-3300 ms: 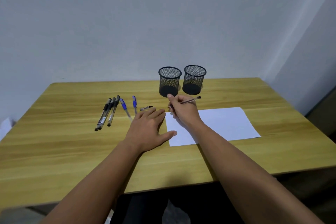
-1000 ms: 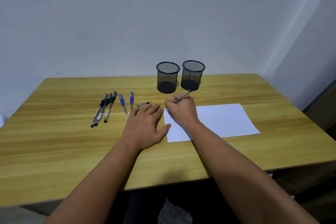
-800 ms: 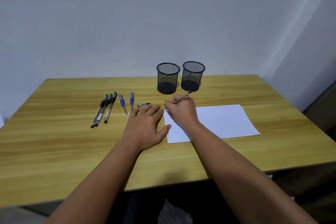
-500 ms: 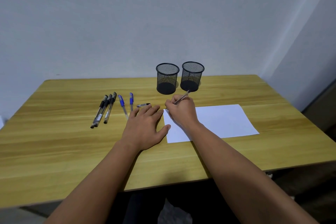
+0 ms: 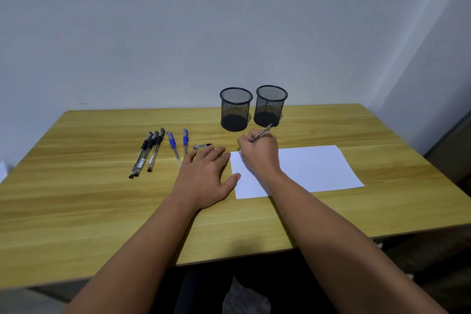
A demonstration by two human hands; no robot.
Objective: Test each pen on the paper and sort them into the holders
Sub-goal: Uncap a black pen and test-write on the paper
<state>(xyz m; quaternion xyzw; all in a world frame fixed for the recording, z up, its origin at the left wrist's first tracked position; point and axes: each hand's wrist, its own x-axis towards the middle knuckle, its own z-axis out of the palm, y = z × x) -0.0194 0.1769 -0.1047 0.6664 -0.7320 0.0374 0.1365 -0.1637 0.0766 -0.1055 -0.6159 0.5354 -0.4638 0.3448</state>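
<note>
While the right hand (image 5: pixel 258 153) pinches an uncapped pen (image 5: pixel 261 132) in a writing grip, its tip is down at the far left corner of the white paper (image 5: pixel 313 168), so the step in hand looks to be the test stroke for the first pen. The fingers hide the nib and any mark it leaves, so I cannot tell whether it writes. The left hand (image 5: pixel 206 176) lies flat on the wooden table (image 5: pixel 76 201) just beside the sheet, fingers straight and holding nothing, its thumb reaching the paper's left edge. A small black cap (image 5: pixel 202 146) (most likely off the pen in use) lies just beyond those fingertips.

The next move, as I judge it, calls for lifting the pen, reading the mark, and carrying the pen to whichever holder fits the result; the cap may want refitting first, and it is within easy reach of the flat hand.

The two black mesh holders stand upright side by side at the back of the table: the left holder (image 5: pixel 235 109) and the right holder (image 5: pixel 271 106), close together, possibly touching. Through the mesh both appear empty, so no pen has been sorted yet. The pen's back end points up toward the right holder's base.

Well apart to the left, waiting their turn, lie three black-capped pens (image 5: pixel 147 153) bunched together and two blue-capped pens (image 5: pixel 178 144) beside them, all still capped
</note>
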